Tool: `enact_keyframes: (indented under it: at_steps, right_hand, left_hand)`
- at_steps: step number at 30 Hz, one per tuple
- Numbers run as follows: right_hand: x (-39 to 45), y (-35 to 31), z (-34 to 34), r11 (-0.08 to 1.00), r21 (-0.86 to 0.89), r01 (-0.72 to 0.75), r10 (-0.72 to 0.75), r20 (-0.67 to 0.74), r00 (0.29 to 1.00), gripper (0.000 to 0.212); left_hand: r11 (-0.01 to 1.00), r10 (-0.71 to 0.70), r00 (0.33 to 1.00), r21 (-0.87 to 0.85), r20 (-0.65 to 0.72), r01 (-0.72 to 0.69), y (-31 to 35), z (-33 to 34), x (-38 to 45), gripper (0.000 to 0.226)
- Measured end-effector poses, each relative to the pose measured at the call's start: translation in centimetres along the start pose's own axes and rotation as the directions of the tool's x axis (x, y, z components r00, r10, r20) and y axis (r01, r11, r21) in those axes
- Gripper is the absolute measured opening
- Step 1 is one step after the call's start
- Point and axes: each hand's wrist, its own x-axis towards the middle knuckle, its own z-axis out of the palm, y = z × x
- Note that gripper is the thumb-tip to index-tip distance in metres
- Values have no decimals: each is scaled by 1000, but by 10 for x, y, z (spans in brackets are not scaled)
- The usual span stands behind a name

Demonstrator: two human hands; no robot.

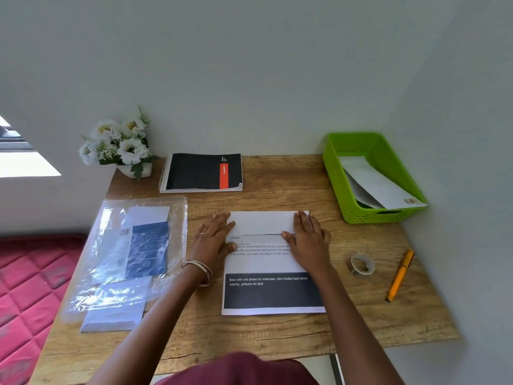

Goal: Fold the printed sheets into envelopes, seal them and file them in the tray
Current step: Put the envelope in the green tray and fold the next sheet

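White printed paper sheet (266,262) mid-desk, far edge folded toward near. Left hand (215,234) and right hand (308,237) press flat, fingers straight, on fold ends; crease runs left-right. Green plastic tray (333,173) far right, right hand nearer.

Sitting at the back of the wooden desk (249,337): white flowers (118,144) in a pot, beside a black spiral notebook (201,172). Lying at right: a tape roll (361,264) near an orange pen (400,275). Showing at left: a red quilted mattress (30,287).

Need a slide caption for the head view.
Both hands press the folded-over top of a printed white sheet on a wooden desk.
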Motion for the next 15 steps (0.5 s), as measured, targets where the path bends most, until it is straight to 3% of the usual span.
enact_keyframes:
  at_steps: [5,9,12,15]
  right_hand:
    - [-1,3,4,999,52,10,-11,10,1000,64]
    - [-5,9,-9,980,196,34,-53,93,994,68]
    - [-28,6,-24,940,298,168,-194,60,979,82]
    - [-61,2,-32,873,359,331,-401,140,905,88]
  left_hand:
    - [995,9,999,94,51,-14,-2,1,0,56]
    - [991,-11,998,132,61,3,2,0,-1,56]
    - [991,-23,998,137,55,15,4,0,-1,56]
    - [990,-28,998,142,57,19,4,0,-1,56]
